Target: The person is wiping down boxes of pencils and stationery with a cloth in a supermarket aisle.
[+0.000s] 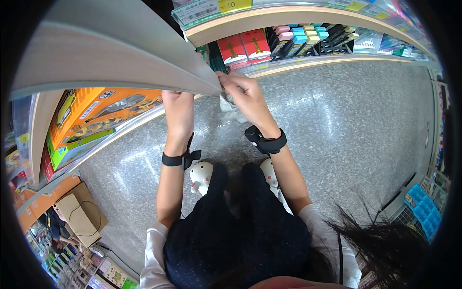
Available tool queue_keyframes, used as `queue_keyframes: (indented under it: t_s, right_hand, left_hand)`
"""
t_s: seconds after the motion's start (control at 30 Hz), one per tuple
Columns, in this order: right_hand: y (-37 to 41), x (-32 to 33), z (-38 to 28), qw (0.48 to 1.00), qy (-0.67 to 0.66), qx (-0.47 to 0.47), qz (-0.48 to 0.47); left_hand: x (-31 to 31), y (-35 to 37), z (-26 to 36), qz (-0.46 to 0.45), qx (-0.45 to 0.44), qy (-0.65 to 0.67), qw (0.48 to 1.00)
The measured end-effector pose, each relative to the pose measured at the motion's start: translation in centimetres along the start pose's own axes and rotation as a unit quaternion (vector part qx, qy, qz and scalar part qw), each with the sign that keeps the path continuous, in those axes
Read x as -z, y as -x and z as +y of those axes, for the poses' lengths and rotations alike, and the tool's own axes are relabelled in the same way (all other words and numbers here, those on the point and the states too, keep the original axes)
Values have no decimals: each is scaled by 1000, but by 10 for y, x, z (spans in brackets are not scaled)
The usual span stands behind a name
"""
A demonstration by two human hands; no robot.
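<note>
A tall grey panel [120,53] with a pale edge rises at the end of the shelving, in front of me. My right hand [248,98] is at the panel's near end, its fingers closed on a crumpled greyish-white cloth [232,110] that hangs below the palm. The fingertips touch the panel's edge. My left hand [179,113] is up against the panel's lower edge, beside an orange box [103,113]. Its fingers are largely hidden behind the panel, so their grip does not show. Both wrists wear black straps.
On the right-hand shelf [269,18] stand red packs [243,46] and pastel-capped markers [298,36]. A green box [79,147] lies under the orange one. Behind at left are a cardboard box [82,214] and another person [57,226]. A blue tray [423,207] is at far right.
</note>
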State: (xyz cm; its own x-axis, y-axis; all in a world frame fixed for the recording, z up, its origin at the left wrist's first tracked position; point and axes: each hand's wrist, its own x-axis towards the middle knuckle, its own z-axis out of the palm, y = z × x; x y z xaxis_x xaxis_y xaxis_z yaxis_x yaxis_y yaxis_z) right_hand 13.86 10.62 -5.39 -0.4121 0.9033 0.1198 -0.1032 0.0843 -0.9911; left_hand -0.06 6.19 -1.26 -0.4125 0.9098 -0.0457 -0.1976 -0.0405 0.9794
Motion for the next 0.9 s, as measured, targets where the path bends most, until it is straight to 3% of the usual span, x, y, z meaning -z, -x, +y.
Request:
queue_keyframes:
  t_s: [0.03, 0.13, 0.3, 0.5, 0.73, 0.9]
  right_hand:
    - [-1, -1, 1, 1000, -25, 3, 5]
    - [-2, -1, 2, 999, -47, 1, 4]
    - [-7, 1, -2, 1000, 15, 15, 5]
    - [-16, -6, -5, 998, -40, -40, 35]
    - [-29, 0, -5, 993, -28, -111, -4]
    - [-36, -2, -9, 993, -53, -100, -26]
  left_hand:
    - [0, -3, 0, -33, -18, -26, 999]
    - [1, -14, -9, 0, -76, -49, 996]
    - [11, -16, -25, 41, -67, -108, 991]
    - [10, -12, -18, 58, -56, -102, 992]
    - [-3, 6, -10, 80, -8, -70, 994]
    - [0, 7, -3, 85, -49, -101, 990]
